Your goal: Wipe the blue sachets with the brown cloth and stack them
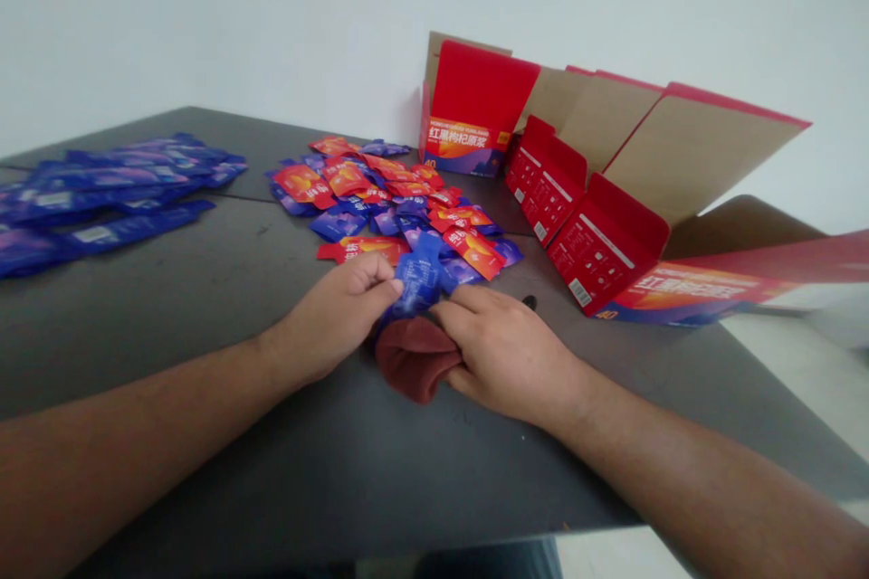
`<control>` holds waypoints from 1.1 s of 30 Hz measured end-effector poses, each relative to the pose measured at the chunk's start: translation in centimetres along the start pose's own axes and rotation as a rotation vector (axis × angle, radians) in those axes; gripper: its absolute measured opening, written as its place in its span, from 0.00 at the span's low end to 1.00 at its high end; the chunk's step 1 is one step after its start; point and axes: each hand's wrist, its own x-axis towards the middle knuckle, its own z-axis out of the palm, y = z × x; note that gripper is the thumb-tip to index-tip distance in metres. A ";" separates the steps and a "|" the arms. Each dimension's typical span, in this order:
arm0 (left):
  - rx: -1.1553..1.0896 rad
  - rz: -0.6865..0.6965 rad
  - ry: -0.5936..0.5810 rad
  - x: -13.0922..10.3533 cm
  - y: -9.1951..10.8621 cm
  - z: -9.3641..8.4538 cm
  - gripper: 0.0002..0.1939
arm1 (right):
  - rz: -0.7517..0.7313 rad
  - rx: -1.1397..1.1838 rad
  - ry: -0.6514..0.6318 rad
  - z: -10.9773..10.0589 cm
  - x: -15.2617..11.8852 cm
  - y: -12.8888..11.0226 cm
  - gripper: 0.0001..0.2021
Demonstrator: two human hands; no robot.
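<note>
Between thumb and fingers, my left hand [346, 303] pinches a blue sachet [417, 276] with pale print and a narrow neck at its top. My right hand [506, 348] is closed on a brown-red cloth [414, 357], bunched and hanging just below the sachet. Its fingertips come close to the sachet's lower right; whether they touch it I cannot tell. Right behind both hands lies a loose pile of red sachets [302, 185] and blue sachets [339, 222].
Long blue-purple packets [128, 185] lie stacked at the left of the dark table [237, 470]. Open red cartons [465, 109] with raised flaps stand in a row from back centre to the right, one carton [685, 285] near the right edge. A small black object [529, 301] lies beyond my right hand.
</note>
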 end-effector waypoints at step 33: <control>0.136 0.038 -0.010 -0.1 0.8 -0.3 0.12 | -0.043 0.023 -0.017 0.2 0.0 0.0 0.10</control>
